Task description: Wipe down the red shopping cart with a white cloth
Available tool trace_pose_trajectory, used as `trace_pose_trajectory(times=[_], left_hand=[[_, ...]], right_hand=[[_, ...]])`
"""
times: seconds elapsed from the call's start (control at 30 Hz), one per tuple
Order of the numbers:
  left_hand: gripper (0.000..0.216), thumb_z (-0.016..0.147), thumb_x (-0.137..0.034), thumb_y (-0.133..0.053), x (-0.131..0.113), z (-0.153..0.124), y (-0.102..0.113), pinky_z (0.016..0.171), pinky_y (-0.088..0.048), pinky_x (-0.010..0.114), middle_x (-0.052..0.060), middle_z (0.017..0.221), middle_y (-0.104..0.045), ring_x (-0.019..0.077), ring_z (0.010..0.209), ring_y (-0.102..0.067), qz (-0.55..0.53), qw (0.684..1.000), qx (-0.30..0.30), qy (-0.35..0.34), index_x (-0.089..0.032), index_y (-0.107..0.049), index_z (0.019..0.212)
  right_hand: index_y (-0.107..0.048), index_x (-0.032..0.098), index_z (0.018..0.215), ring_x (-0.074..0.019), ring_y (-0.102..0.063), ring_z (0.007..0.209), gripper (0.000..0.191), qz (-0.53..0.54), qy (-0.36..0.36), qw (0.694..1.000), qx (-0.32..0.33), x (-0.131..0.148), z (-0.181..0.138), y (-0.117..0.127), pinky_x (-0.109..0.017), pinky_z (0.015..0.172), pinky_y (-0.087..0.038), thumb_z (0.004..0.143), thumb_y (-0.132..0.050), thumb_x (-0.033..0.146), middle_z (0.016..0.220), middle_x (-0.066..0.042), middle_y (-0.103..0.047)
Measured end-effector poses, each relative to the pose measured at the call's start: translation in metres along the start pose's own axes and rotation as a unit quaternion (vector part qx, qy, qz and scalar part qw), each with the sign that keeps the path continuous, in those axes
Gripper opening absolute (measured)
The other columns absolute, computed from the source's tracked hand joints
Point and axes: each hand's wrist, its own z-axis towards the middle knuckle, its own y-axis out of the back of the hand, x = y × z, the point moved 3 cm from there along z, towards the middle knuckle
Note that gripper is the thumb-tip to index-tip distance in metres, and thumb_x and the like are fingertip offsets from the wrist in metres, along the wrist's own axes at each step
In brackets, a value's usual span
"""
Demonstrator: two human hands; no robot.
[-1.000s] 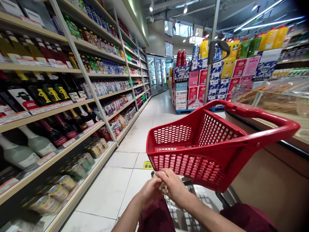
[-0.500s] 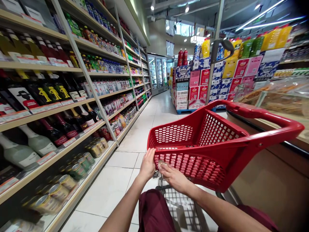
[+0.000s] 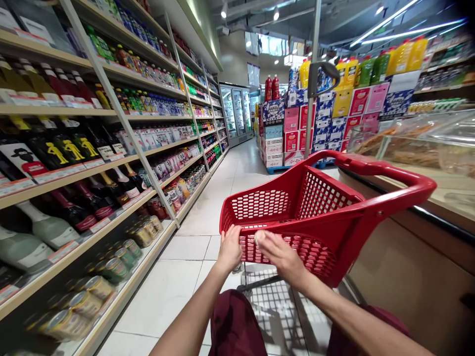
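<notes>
A: Start at the hands; what is new there?

B: They have parted; 1 second ago the 2 were bunched together just below the cart; now the left hand (image 3: pixel 229 251) is hooked over the near end of the rim (image 3: pixel 322 222), its fingers bent and gripping.

A: And the right hand (image 3: pixel 284 257)?

B: Raised at the cart's near side, just right of its partner; the fingers are closed on a pale wad (image 3: pixel 259 236); it is blurred, so I cannot tell what the wad is made of, or whether it touches the cart.

A: Any shift over the last 0.5 seconds?

B: A little; the right hand sits higher, nearer the rim; the left hand keeps its hold.

A: What do you make of that?

B: My judgement is that the hands have split the work; 1 steadies the cart, leaving the other free with the wad at its side.

A: Where is the cart (image 3: pixel 345 242)?

B: Straight ahead, just beyond the knees (image 3: pixel 237 324); its handle (image 3: pixel 419 180) reaches right, towards a counter (image 3: pixel 401 247).

A: And farther out?

B: White floor (image 3: pixel 174 277); on the left, shelves with dark bottles (image 3: pixel 72 207) above low cans (image 3: pixel 89 299); beyond the cart, stacked cartons (image 3: pixel 272 138); fridges (image 3: pixel 237 111) farthest off.
</notes>
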Motion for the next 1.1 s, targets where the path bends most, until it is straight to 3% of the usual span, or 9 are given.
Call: trace_pose_trajectory(times=[0.1,0.2,0.27,0.4,0.6,0.77,0.93,1.1], left_hand=[[0.069,0.061,0.001,-0.034,-0.019,0.002,-0.004,0.107,-0.012,0.045,0.008,0.139,-0.033,0.0175,0.13,-0.022,0.02,0.999,0.004,-0.035,-0.013,-0.034,0.129],[0.075,0.06,0.001,-0.035,-0.034,0.002,-0.011,0.108,-0.008,0.045,0.006,0.141,-0.028,0.0168,0.132,-0.017,0.031,0.996,0.02,-0.08,-0.015,-0.029,0.132],[0.075,0.059,0.002,-0.035,-0.039,0.002,-0.014,0.108,-0.008,0.046,0.006,0.14,-0.03,0.0171,0.132,-0.017,0.036,0.996,0.018,-0.082,-0.015,-0.029,0.132],[0.073,0.061,0.001,-0.036,-0.051,0.001,-0.018,0.108,-0.008,0.047,0.008,0.141,-0.029,0.0191,0.132,-0.016,0.029,0.997,0.002,-0.07,-0.013,-0.029,0.132],[0.077,0.059,0.0,-0.037,-0.067,0.001,-0.024,0.108,-0.006,0.048,0.006,0.143,-0.024,0.0196,0.133,-0.011,0.05,0.994,0.015,-0.096,-0.014,-0.025,0.134],[0.073,0.063,-0.001,-0.035,-0.074,0.002,-0.031,0.108,-0.005,0.048,0.007,0.143,-0.024,0.0192,0.133,-0.011,0.061,0.993,-0.014,-0.097,-0.012,-0.024,0.134],[0.077,0.059,0.0,-0.037,-0.083,0.0,-0.037,0.108,-0.006,0.048,0.006,0.143,-0.022,0.0199,0.133,-0.01,0.049,0.992,-0.005,-0.115,-0.013,-0.024,0.134],[0.072,0.064,-0.001,-0.036,-0.094,0.005,-0.033,0.107,-0.007,0.049,0.009,0.141,-0.028,0.0213,0.132,-0.016,0.02,0.995,-0.037,-0.092,-0.013,-0.025,0.134]], right_hand=[[-0.054,0.017,0.114,-0.021,-0.031,0.126,0.034,-0.003,0.008,1.0,-0.017,-0.007,-0.001,0.007,-0.046,0.102,-0.034,0.087,-0.036,0.011,0.119,-0.006,-0.056],[-0.057,0.021,0.109,-0.0151,-0.041,0.119,0.033,0.015,0.03,0.999,0.006,-0.004,-0.022,0.007,-0.035,0.097,-0.043,0.088,-0.033,0.013,0.108,-0.002,-0.063],[-0.055,0.025,0.112,-0.0133,-0.041,0.119,0.036,0.023,0.016,0.999,0.018,-0.007,-0.032,0.012,-0.033,0.097,-0.043,0.088,-0.031,0.013,0.115,0.0,-0.059],[-0.046,0.021,0.123,-0.0192,-0.028,0.127,0.038,0.006,-0.046,0.999,-0.01,-0.027,-0.031,0.026,-0.045,0.103,-0.033,0.088,-0.033,0.012,0.128,-0.005,-0.048],[-0.048,0.026,0.121,-0.012,-0.038,0.121,0.037,-0.001,-0.022,1.0,0.007,-0.024,-0.043,0.032,-0.029,0.095,-0.045,0.089,-0.032,0.015,0.12,0.0,-0.055],[-0.046,0.018,0.123,-0.0195,-0.026,0.128,0.038,-0.018,-0.051,0.997,-0.055,-0.04,-0.031,0.053,-0.044,0.104,-0.032,0.086,-0.039,0.012,0.126,-0.006,-0.05],[-0.049,0.019,0.12,-0.0129,-0.033,0.124,0.036,-0.038,-0.015,0.999,0.01,-0.049,-0.05,0.048,-0.03,0.099,-0.04,0.088,-0.034,0.012,0.121,-0.002,-0.055],[-0.048,0.019,0.122,-0.0194,-0.025,0.128,0.037,-0.035,-0.06,0.997,-0.028,-0.06,-0.043,0.069,-0.044,0.105,-0.03,0.087,-0.037,0.014,0.127,-0.005,-0.049]])
